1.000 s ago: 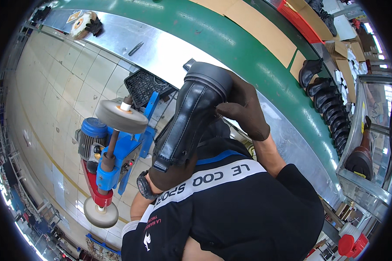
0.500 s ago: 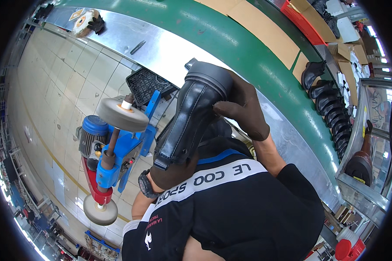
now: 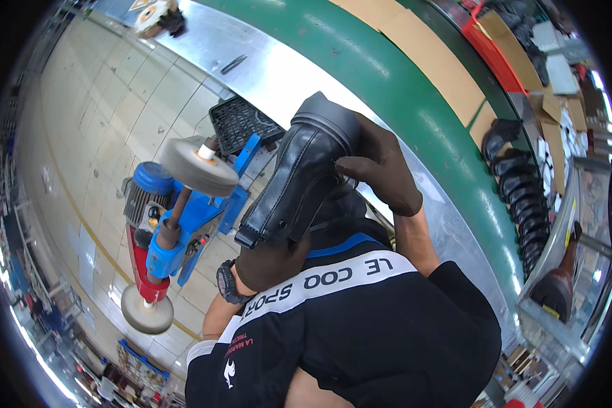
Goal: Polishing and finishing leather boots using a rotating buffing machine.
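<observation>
I hold a black leather boot (image 3: 296, 180) up in front of my chest, its opening pointing up and away and its sole end low. My left hand (image 3: 272, 264), in a dark glove with a black wristwatch (image 3: 226, 282) below it, grips the lower end. My right hand (image 3: 382, 171), also gloved, clasps the upper shaft near the collar. The boot hangs just to the right of a grey buffing wheel (image 3: 198, 166).
A blue and red polishing machine (image 3: 177, 228) with a second wheel (image 3: 147, 309) stands on the tiled floor at left. A green conveyor belt (image 3: 401, 81) with cardboard sheets curves past on the right. A row of black boots (image 3: 523, 197) lines a rack beyond it.
The boot and both hands stay almost where they were; only the view has shifted a little.
</observation>
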`<state>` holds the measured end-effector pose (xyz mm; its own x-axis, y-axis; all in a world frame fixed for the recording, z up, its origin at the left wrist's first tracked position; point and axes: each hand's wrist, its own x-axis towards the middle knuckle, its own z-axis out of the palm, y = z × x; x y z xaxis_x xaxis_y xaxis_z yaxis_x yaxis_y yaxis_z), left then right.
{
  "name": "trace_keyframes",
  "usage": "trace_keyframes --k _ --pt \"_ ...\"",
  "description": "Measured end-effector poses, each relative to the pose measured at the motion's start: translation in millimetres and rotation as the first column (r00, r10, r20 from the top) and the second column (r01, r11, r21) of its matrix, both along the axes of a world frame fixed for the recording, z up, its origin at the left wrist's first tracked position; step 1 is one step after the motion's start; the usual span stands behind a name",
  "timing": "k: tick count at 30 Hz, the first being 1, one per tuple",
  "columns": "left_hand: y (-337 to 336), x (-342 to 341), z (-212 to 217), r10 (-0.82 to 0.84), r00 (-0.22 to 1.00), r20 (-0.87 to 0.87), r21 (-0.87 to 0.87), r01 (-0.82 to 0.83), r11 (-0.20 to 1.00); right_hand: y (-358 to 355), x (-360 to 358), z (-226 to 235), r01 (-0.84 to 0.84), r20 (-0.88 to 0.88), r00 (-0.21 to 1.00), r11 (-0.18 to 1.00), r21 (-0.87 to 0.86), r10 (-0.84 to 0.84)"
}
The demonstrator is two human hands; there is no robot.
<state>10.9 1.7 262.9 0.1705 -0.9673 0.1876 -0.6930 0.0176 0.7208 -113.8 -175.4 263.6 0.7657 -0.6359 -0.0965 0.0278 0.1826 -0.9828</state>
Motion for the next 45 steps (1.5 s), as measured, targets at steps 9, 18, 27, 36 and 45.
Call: trace_keyframes --k 9,18,27,36,45 --pt "41.0 3.3 6.4 0.291 0.951 -0.1 -0.015 -0.294 0.956 3.5 57.4 5.4 -0.352 -0.131 0.934 0.914 -0.202 0.331" --pt "155.7 -28.0 -1.2 0.564 0.72 -0.405 0.032 -0.605 0.796 104.6 100.4 30.7 -0.598 -0.257 0.801 0.708 -0.375 0.541" --pt "318.3 -52.4 -6.4 0.67 0.652 -0.354 -0.06 -0.731 0.68 276.2 135.6 18.0 -0.769 -0.205 0.622 0.541 -0.341 0.755" --pt "416.5 -89.7 -9.6 -0.135 0.022 -0.991 -0.019 -1.0 -0.025 446.7 180.4 13.1 -0.926 -0.14 0.12 0.059 -0.374 0.983" --pt "492.5 -96.3 -16.8 0.564 -0.347 -0.749 0.214 -0.933 -0.289 589.2 223.5 -2.9 -0.97 0.011 -0.238 -0.238 -0.049 0.971"
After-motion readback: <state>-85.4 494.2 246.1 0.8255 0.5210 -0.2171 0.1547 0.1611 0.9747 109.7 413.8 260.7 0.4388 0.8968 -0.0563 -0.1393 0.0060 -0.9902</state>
